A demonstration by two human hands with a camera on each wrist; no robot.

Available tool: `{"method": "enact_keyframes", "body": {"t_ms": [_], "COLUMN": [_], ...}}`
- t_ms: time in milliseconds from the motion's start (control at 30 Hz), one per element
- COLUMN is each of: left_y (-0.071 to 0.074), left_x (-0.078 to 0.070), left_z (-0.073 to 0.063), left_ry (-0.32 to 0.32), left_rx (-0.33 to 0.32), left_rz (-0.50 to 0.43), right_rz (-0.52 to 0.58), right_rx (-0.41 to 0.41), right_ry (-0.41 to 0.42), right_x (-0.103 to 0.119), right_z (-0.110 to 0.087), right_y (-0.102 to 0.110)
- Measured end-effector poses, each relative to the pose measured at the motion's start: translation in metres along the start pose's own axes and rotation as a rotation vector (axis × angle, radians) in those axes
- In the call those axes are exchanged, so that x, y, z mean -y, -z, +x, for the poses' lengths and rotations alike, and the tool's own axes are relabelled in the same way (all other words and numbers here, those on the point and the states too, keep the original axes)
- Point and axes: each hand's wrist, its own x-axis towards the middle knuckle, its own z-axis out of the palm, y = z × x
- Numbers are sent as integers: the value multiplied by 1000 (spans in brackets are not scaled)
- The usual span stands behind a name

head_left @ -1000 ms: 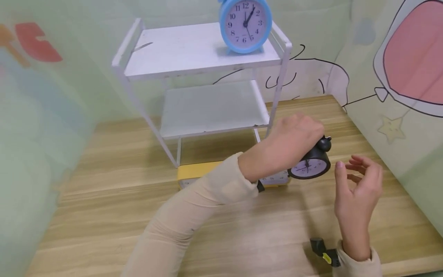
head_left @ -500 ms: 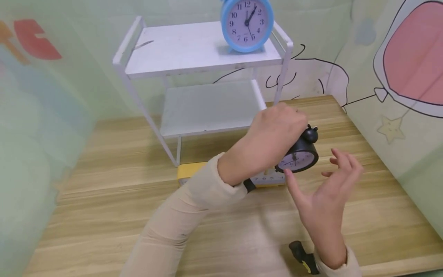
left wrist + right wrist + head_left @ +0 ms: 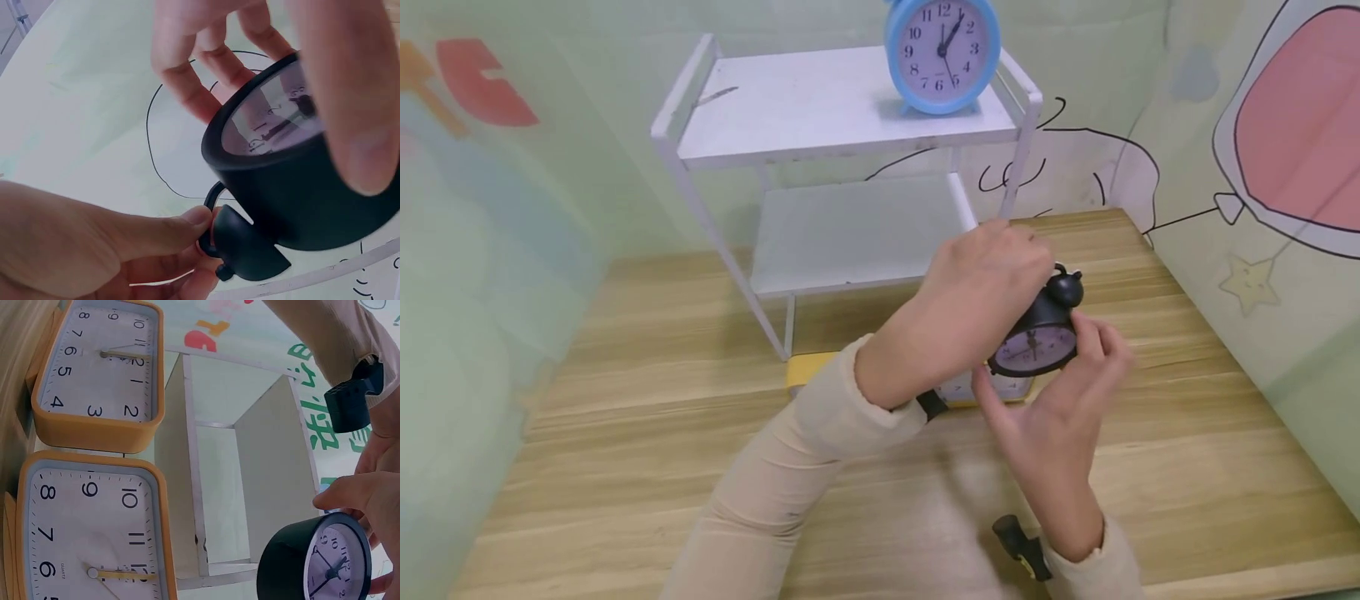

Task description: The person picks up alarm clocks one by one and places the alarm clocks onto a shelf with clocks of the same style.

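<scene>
A black twin-bell alarm clock (image 3: 1036, 346) hangs tilted over the table, its white dial facing down toward the front. My left hand (image 3: 985, 279) holds it from above; in the left wrist view, thumb and fingers pinch the ring handle (image 3: 208, 240) beside a bell (image 3: 240, 247). From below, my right hand (image 3: 1060, 417) grips the round body, thumb at the lower rim and fingers on the other side. Behind them, yellow rectangular clocks lie mostly covered by the left arm; the right wrist view shows two, an upper one (image 3: 75, 381) and a lower one (image 3: 75, 519).
A white two-tier rack (image 3: 842, 146) stands on the wooden table (image 3: 647, 500) at the back. On its top shelf, to the right, sits a light-blue alarm clock (image 3: 943, 54). Printed cloth walls (image 3: 1240, 183) close in the table's back and sides.
My left hand has carried the black alarm clock left and slightly toward me. My right hand, earlier apart with spread fingers, has moved left and now grips the clock's body.
</scene>
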Motion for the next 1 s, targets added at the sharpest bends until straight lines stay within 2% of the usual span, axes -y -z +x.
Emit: {"method": "enact_keyframes", "body": {"t_ms": [433,567,667,733,767,800,867,933,967,1000], "left_y": [-3,-2,1,3,4,4,4,4,4,5], "left_x": [8,11,17,23,27,32,44,58,66,74], "left_z": [-5,-9,-17,-25,-29,-32,-40,-49,-54,-60], "left_ry": [70,109,140,161,163,162,163,189,221,272], "left_rx": [3,-4,-72,-187,-281,-408,-714,-995,-1105,-1187], "left_rz": [-12,-95,-169,-219,-254,-301,-388,-446,-473,-494], "right_rz": [36,43,47,49,53,57,58,60,58,55], "right_rx": [-5,1,6,11,11,11,16,30,37,45], "right_ry": [8,3,4,5,6,6,7,13,19,26], "right_x": [2,2,3,4,5,5,6,7,8,8], "right_z": [5,7,9,11,13,14,16,18,19,20], "right_y": [-10,-9,-7,-6,-6,-5,-5,-4,-4,-5]}}
